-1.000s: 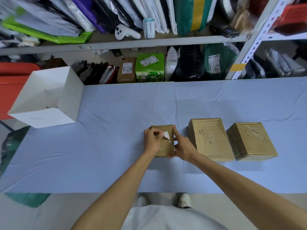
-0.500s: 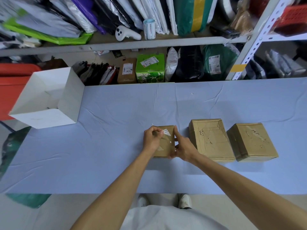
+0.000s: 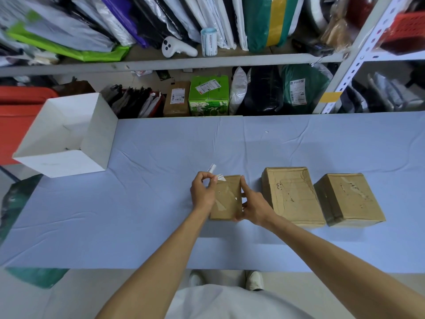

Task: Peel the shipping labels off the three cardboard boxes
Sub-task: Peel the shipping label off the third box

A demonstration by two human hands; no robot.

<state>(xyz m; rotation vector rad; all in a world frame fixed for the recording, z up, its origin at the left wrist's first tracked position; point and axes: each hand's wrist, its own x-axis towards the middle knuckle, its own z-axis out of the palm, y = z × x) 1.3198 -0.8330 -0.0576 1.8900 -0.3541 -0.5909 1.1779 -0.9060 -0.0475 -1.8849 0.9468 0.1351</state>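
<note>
Now left hand (image 3: pixel 203 192) pinches label (image 3: pixel 215 173); right hand (image 3: pixel 254 207) grips box (image 3: pixel 226 199).

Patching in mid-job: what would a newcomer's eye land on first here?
The hands at the middle of the table: the left hand pinches a white label curling off the far edge of the small cardboard box, which the right hand grips. Right of it sit the middle box and the right box, no label showing on top. An open white box stands at the table's far left.

Label half hidden
The left hand (image 3: pixel 203 193) covers part of the shipping label (image 3: pixel 212 168) and the cardboard box's (image 3: pixel 228 199) left face; print illegible.
</note>
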